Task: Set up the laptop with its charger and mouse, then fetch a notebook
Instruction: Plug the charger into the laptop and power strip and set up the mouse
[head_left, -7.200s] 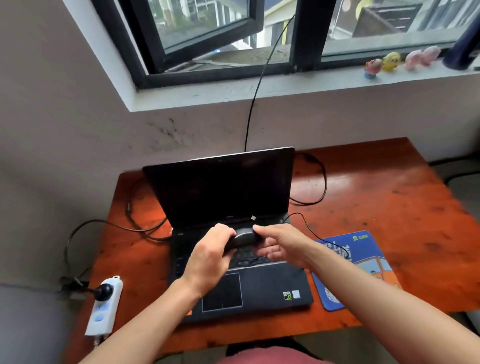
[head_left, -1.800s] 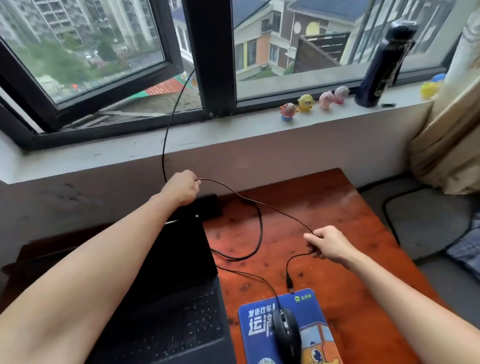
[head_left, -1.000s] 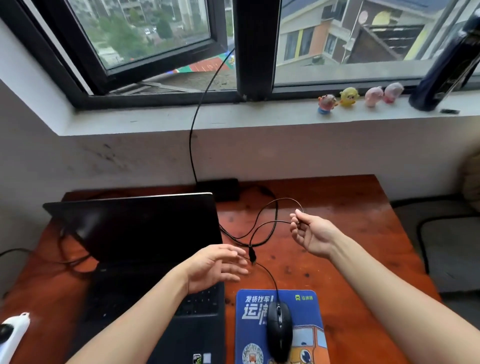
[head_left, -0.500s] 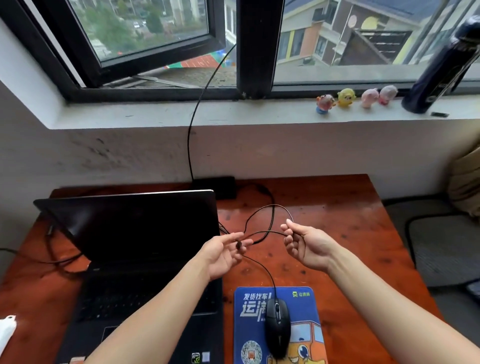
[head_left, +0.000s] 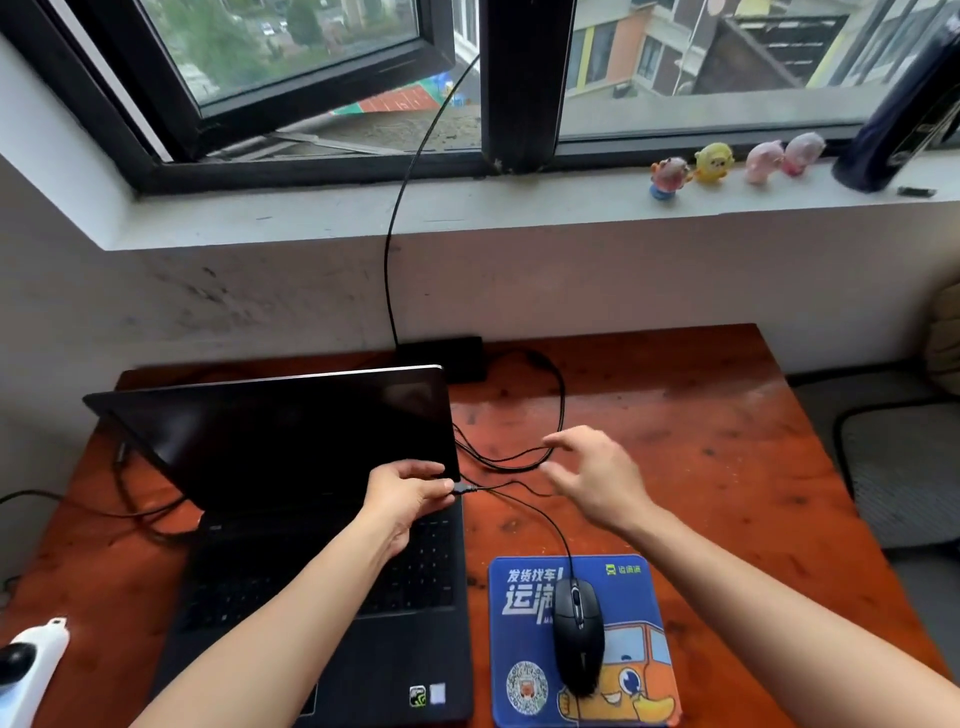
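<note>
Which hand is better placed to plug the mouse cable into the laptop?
Left hand: its fingers already pinch the USB plug beside the laptop right edge. The right hand hovers open, holding nothing.

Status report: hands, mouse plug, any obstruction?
Left hand pinching black mouse plug beside black laptop. Right hand open, empty. Nothing blocking.

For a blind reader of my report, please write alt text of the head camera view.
The left hand holds the mouse cable's plug beside the open laptop, while the right hand hovers open. A black mouse lies on a blue mouse pad on the wooden desk.
</note>
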